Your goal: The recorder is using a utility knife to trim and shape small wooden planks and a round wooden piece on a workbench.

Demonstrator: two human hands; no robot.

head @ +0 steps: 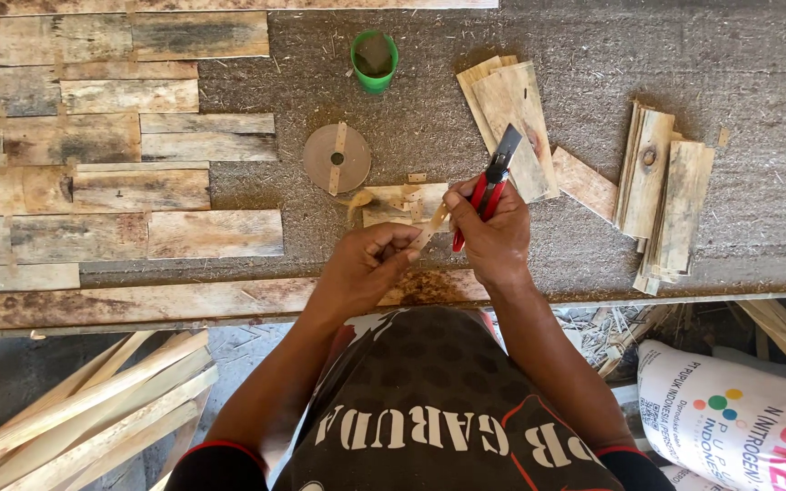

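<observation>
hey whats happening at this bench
A person leans over a rough work table. The right hand grips a red-handled utility knife, blade pointing away, and the left hand pinches a small wood sliver against it. Just beyond lie small wood offcuts, a round cardboard disc, a green cup, and stacks of thin wood pieces.

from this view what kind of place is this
Probably a small woodworking bench. Sawdust and shavings cover the worktable, thin wood offcuts lie stacked, and a panel of joined weathered planks lies alongside. The right hand grips a red-handled cutter; the left hand holds a wood sliver.
</observation>
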